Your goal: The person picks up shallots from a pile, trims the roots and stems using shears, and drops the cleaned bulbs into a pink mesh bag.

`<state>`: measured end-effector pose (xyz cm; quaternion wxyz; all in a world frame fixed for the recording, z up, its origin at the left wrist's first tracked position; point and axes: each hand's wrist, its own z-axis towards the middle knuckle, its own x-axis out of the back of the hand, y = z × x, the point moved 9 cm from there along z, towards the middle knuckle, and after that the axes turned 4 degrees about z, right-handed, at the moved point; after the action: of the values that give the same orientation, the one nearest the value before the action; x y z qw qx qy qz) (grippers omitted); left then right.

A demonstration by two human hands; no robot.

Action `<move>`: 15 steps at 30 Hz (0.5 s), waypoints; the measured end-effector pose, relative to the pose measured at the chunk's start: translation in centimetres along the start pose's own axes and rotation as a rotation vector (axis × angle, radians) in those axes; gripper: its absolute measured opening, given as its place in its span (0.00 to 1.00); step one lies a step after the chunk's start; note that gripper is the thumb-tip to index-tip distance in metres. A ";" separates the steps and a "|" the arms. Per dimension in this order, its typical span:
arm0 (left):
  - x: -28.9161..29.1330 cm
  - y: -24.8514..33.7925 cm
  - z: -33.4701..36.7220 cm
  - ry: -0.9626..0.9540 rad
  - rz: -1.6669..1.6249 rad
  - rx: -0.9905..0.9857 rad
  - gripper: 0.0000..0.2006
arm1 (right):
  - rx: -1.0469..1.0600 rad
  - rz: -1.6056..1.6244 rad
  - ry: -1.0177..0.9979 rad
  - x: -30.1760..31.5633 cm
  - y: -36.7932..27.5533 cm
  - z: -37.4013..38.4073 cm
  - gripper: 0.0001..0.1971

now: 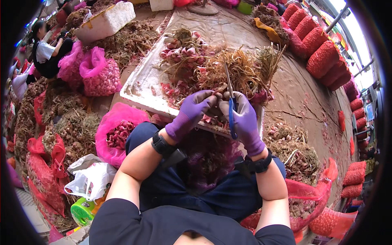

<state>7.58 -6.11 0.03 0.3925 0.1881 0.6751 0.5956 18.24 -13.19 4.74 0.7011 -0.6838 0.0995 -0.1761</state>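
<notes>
My left hand (192, 113), in a purple glove with grey fingers, is closed in a pinch; what its fingertips hold is too hidden to make out. Just beside it, my right hand (245, 122) in a matching glove grips blue-handled scissors (232, 116), with the blades pointing away from me. The fingertips of both hands meet over the near edge of a white foam tray (141, 92). Dried garlic stalks (232, 67) lie heaped in the tray beyond my hands. Reddish-purple garlic bulbs (183, 53) and loose skins sit to their left.
A pink mesh bag (104, 132) of garlic stands by my left knee, and a dark purple one (208, 163) hangs between my legs. Garlic piles (292, 151) lie to the right. Red mesh sacks (322, 57) are stacked far right. A person (47, 53) sits far left.
</notes>
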 end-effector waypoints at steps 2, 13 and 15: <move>1.2 1.4 0.1 0.069 0.011 -0.030 0.17 | 0.060 -0.245 -0.019 0.5 -0.9 -0.5 0.20; 2.4 1.6 -0.3 0.033 -0.052 -0.006 0.19 | 0.168 -0.567 -0.101 -1.6 -0.4 -2.1 0.25; 1.7 2.1 -0.3 -0.001 0.054 -0.078 0.18 | 0.169 -0.593 -0.073 -1.0 -0.3 -1.5 0.19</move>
<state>5.83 -4.59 1.48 0.3835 0.1909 0.6459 0.6318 16.70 -14.15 4.90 0.6766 -0.6283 -0.1444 -0.3558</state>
